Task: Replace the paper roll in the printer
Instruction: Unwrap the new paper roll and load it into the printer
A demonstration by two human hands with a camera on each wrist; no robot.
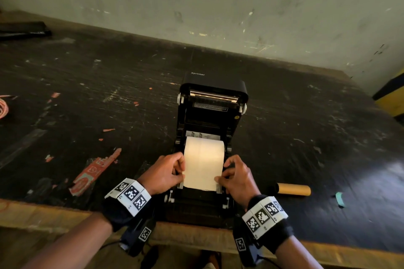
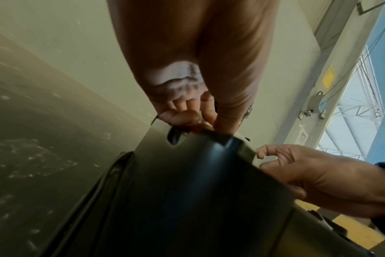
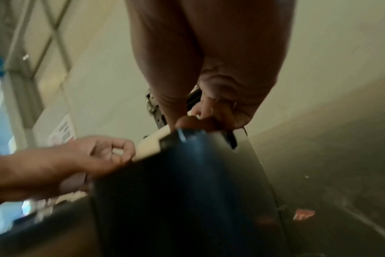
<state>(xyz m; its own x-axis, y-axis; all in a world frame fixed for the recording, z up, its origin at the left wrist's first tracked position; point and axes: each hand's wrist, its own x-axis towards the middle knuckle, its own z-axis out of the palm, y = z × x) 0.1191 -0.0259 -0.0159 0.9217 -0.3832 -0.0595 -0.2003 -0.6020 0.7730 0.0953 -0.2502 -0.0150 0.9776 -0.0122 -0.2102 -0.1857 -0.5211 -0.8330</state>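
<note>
A black Xprinter label printer (image 1: 213, 116) stands near the table's front edge with its lid tilted up and back. A white paper roll (image 1: 204, 148) sits in its bay, and a strip of paper (image 1: 202, 174) runs forward over the front. My left hand (image 1: 169, 172) pinches the strip's left edge. My right hand (image 1: 235, 176) pinches its right edge. In the left wrist view the left hand's fingers (image 2: 187, 116) curl at the printer's dark front (image 2: 187, 191). The blurred right wrist view shows my right hand's fingers (image 3: 209, 118) at the paper's edge (image 3: 152, 144).
An empty brown cardboard core (image 1: 293, 189) lies on the dark scuffed table (image 1: 98, 94) right of the printer. A teal scrap (image 1: 340, 199) lies further right. Red label scraps (image 1: 94, 170) lie to the left. A pale wall stands behind, a yellow and black post (image 1: 391, 94) at right.
</note>
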